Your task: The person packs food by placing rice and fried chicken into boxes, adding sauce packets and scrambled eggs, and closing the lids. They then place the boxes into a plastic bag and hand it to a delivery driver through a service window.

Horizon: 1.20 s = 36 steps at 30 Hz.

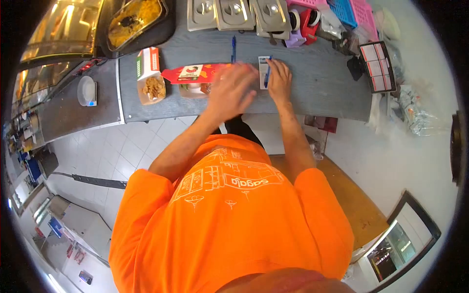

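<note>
My left hand (233, 92), smeared by motion, is above the table's front part with its fingers apart and nothing visible in it. It partly covers a red printed carton (190, 73) with food showing at its near side. My right hand (279, 80) lies palm down with fingers stretched along the right side of a small white notepad (263, 84). On the pad is a blue pen (266, 78), and the right fingertips touch its upper end. A second blue pen (234, 48) lies beyond my left hand. Left of the carton stands an open box of fried food (154, 89).
Steel lidded containers (234, 13) line the back of the grey table (322, 78). A tray of yellow food (134, 22) is back left, beside a lit glass case (63, 29). A red tape dispenser (309, 27) and a rack of small boxes (377, 66) stand right.
</note>
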### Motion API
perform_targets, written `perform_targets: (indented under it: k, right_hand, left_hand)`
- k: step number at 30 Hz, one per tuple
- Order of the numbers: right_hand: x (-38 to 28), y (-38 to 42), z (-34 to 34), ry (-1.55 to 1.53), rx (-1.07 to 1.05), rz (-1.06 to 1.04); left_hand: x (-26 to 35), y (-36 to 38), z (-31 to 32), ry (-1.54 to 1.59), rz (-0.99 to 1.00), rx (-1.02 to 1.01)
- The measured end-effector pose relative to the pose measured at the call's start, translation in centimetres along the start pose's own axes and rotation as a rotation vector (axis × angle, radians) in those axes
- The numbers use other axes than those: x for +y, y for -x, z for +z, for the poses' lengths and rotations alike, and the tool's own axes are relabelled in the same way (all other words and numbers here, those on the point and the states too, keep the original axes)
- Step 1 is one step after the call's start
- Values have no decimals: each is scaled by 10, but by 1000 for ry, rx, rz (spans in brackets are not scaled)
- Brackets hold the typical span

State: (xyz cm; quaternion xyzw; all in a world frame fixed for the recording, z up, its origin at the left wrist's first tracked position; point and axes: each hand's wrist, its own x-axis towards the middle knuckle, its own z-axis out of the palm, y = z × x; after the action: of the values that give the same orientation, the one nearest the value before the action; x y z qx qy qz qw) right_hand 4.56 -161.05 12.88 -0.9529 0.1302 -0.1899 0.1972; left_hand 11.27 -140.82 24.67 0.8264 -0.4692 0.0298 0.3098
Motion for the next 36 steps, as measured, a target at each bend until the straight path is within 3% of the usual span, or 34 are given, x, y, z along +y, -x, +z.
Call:
perform_targets:
  k: [2, 4, 5, 6, 8, 10, 11, 12, 13, 14, 16, 17, 18, 20, 21, 22, 24, 25, 27, 31, 33, 36]
  right_hand:
    - [-33, -23, -15, -132, 61, -2]
    - [-75, -33, -32, -264, -120, -81]
    - [-89, -32, -34, -152, -295, -121]
    - [-103, -26, -32, -150, -286, -124]
    - [-122, -8, -13, 159, -608, 45]
    - [-126, 8, 10, 64, -484, 130]
    - [-127, 11, 20, -33, -370, 210]
    - [-131, 12, 26, -29, -368, 212]
    - [-137, 15, 31, -174, -284, 355]
    - [-140, 17, 37, -317, -195, 495]
    - [-134, 23, 63, -392, -122, 535]
    - [-123, 31, 86, -670, -76, 576]
    - [-117, 34, 96, -949, -26, 609]
    - [-111, 27, 86, -784, -74, 617]
    - [-109, 27, 81, -619, -125, 637]
    - [-110, 25, 77, -617, -121, 637]
    - [-111, 18, 69, -773, -94, 696]
    - [-107, 15, 66, -636, -127, 664]
    - [-116, 3, 48, -663, -152, 679]
    - [-114, -9, 44, -796, -223, 740]
    - [-109, -8, 49, -861, -280, 797]
    - [-104, 0, 55, -751, -265, 737]
  left_hand:
    - [-30, -21, -50, -216, -205, 69]
    - [-83, -28, -80, -230, -608, -663]
    - [-106, -20, -79, -233, -605, -653]
    - [-131, -2, -63, -119, -659, -803]
    - [-154, 37, -30, -10, -698, -946]
    - [-149, 82, -5, -202, -456, -58]
    - [-146, 88, 1, -201, -450, -53]
    - [-140, 94, 7, -267, -414, 155]
    - [-136, 99, 13, -329, -377, 357]
    - [-135, 103, 19, -323, -377, 354]
    - [-135, 106, 27, 343, -719, 202]
    - [-123, 98, 6, 536, -871, 111]
    - [-130, 103, 8, 539, -867, 114]
    - [-136, 98, -3, 501, -779, 65]
    - [-137, 100, -10, 488, -841, -20]
    - [-145, 108, -1, 490, -837, -21]
    - [-170, 128, 23, 630, -804, 172]
    - [-172, 128, 19, 634, -803, 169]
    - [-170, 123, 3, 880, -849, 97]
    - [-162, 107, -32, 862, -860, 15]
    - [-163, 103, -37, 787, -972, -120]
    - [-170, 110, -26, 879, -982, -85]
